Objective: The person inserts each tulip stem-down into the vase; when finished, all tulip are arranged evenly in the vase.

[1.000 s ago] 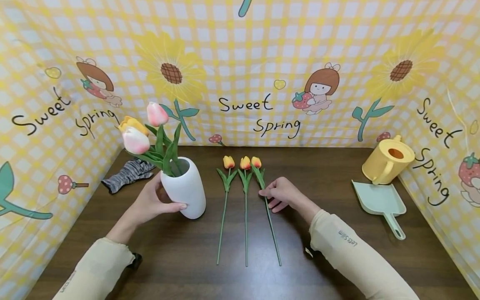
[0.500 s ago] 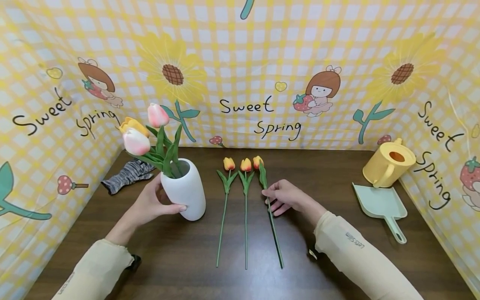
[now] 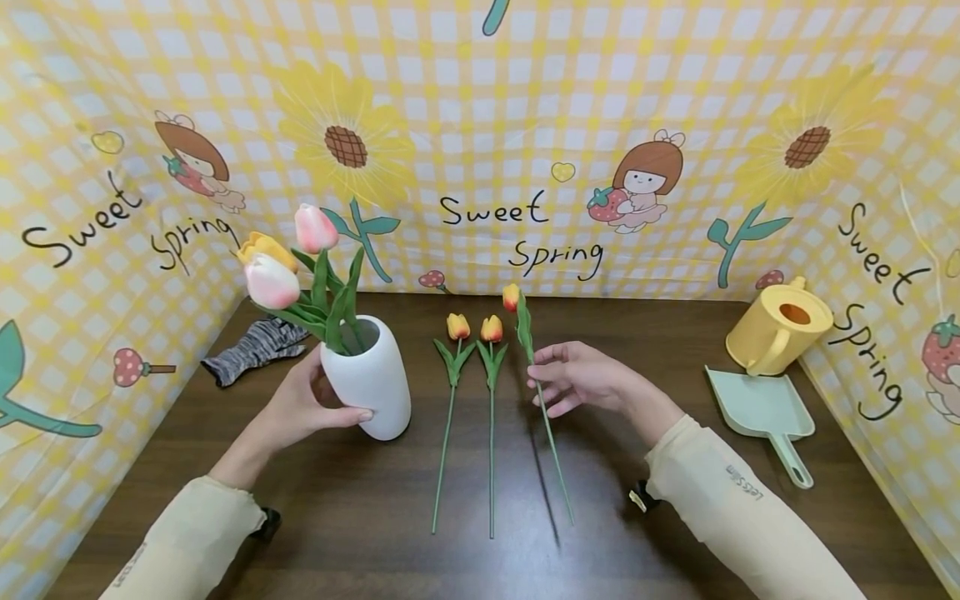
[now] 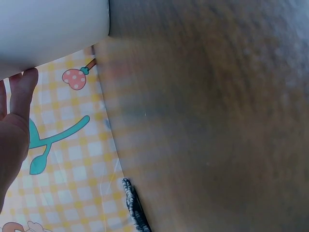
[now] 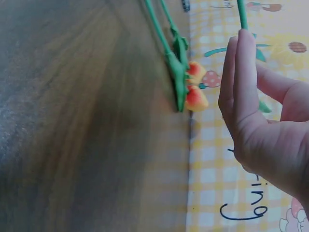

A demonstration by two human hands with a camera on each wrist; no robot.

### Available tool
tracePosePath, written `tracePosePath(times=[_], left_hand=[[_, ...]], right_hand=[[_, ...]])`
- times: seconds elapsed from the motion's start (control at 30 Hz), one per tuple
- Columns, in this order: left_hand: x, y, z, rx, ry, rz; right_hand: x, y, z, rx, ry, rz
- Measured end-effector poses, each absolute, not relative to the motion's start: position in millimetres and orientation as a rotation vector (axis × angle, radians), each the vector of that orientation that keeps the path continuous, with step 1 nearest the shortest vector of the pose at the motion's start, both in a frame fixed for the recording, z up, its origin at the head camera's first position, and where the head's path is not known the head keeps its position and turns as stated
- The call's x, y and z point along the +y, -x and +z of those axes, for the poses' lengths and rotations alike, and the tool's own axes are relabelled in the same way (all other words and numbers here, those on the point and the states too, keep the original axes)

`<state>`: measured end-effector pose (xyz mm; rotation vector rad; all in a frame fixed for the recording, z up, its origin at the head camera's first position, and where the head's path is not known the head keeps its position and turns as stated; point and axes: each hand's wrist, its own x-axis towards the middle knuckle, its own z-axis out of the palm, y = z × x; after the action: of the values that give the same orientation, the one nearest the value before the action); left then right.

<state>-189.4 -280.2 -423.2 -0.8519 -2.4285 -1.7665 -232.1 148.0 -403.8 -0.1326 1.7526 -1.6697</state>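
My left hand (image 3: 296, 404) grips the white vase (image 3: 378, 387) low on its side, thumb across the front. The vase leans a little to the left. Out of its mouth rise a pink tulip (image 3: 316, 228), a white-pink tulip (image 3: 272, 282) and a yellow tulip (image 3: 264, 250). My right hand (image 3: 577, 379) pinches the green stem of an orange-yellow tulip (image 3: 522, 321) just under its leaves. That stem hangs above the table, its shadow apart from it. Two more orange-yellow tulips, the left one (image 3: 453, 358) and the middle one (image 3: 491, 358), lie side by side between my hands.
A grey knitted glove (image 3: 255, 350) lies behind the vase at the left. On the right are a yellow watering can (image 3: 780, 325) and a pale green dustpan (image 3: 761, 404). Checked cloth (image 3: 495, 150) walls the brown table (image 3: 330, 517) at the back and sides.
My right hand has taken hold of the rightmost tulip and raised it off the table, its flower shifting up and away from the others. My left hand and the vase stay put.
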Motion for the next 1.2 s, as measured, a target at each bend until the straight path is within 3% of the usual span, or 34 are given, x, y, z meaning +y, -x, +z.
tracePosePath(times=[0.83,1.2], left_hand=[[-276,192,-425,-2.412,0.891,-1.758],[-282,191,-427,-2.428,0.868,-1.756]], right_hand=[[164,218,-374,1.739,0.169,-1.809],[156,212,-357,1.579,0.312,-2.221]])
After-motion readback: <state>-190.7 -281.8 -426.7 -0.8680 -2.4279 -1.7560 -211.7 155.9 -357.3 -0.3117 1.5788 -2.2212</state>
